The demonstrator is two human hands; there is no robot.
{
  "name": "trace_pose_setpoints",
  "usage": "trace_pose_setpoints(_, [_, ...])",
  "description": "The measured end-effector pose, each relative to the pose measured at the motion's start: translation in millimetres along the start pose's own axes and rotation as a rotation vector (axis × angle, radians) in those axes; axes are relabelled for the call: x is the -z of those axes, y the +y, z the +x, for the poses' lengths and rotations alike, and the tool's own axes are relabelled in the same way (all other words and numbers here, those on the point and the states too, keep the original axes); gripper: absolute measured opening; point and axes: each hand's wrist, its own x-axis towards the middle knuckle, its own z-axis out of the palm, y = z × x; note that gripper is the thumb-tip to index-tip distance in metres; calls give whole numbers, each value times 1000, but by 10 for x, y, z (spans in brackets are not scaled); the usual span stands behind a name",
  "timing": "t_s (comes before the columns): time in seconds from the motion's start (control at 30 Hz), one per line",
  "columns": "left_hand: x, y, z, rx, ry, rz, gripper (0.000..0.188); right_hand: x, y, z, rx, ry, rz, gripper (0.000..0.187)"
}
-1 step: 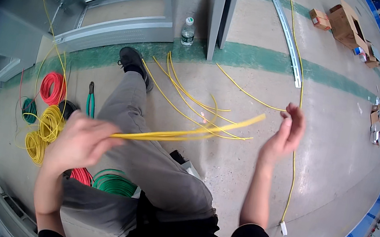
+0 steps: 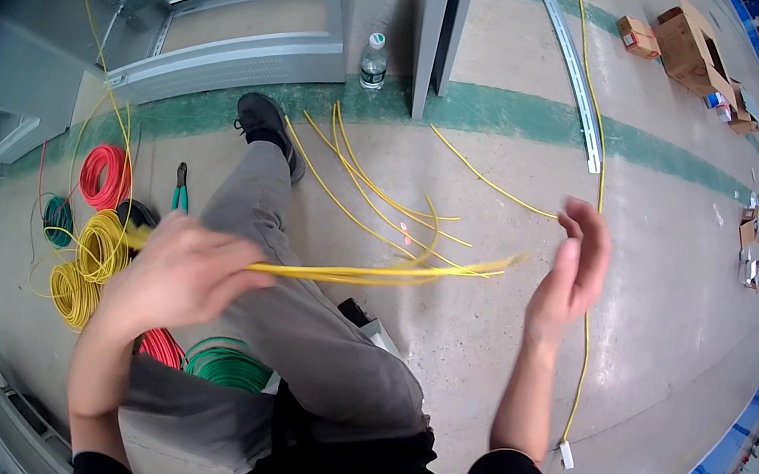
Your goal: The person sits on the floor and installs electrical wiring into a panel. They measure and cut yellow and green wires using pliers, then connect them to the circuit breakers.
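Observation:
My left hand (image 2: 190, 273) is closed around a bundle of yellow wires (image 2: 342, 276) above my legs. The long ends stick out to the right, slightly blurred, and a short tail shows behind the hand. My right hand (image 2: 571, 281) is raised at the right, its thumb and fingers apart, with nothing visible between them. Past its fingertips a single yellow wire (image 2: 486, 180) runs along the floor; whether they touch cannot be told. Several cut yellow wires (image 2: 368, 184) lie on the floor ahead of my knee.
Coils of red wire (image 2: 106, 176), yellow wire (image 2: 104, 246) and green wire (image 2: 230, 366) lie left and near. Green-handled pliers (image 2: 182, 189) rest beside them. A grey metal cabinet frame (image 2: 229, 53), water bottle (image 2: 374, 61), slotted rail (image 2: 574, 84) and cardboard box (image 2: 692, 50) stand or lie farther off.
My left hand has shifted slightly right with the bundle, whose free ends have dropped lower. The fingers of my right hand have spread a little.

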Motion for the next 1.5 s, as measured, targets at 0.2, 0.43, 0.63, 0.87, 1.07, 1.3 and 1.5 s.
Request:
trace_pose_setpoints(0.2, [-398, 236, 608, -357, -90, 128, 27, 104, -283, 18, -24, -1434, -59, 38])
trace_pose_setpoints(0.43, [-393, -207, 450, -245, -192, 126, 18, -1, -136, -158, -680, -1518, 511, 42])
trace_pose_setpoints(0.63, [174, -811, -35, 103, 351, 258, 30, -113, -64, -12, -407, -1008, 33, 39])
trace_pose_setpoints(0.87, [93, -1304, -1408, 671, 476, -84, 23, -454, 324, 19, 143, -732, -456, 24])
trace_pose_setpoints(1.07, [149, -1115, -1286, 622, 303, -98, 23, -1058, 944, -178, 255, -499, -556, 16])
trace_pose_setpoints(1.3, [73, -1059, -1463, 668, 241, -128, 18, -1472, 1673, -571, 297, -513, -603, 10])
trace_pose_setpoints(1.5, [57, -1086, -1507, 780, 138, -115, 17, -2030, 2451, -1324, 83, -802, -755, 13])
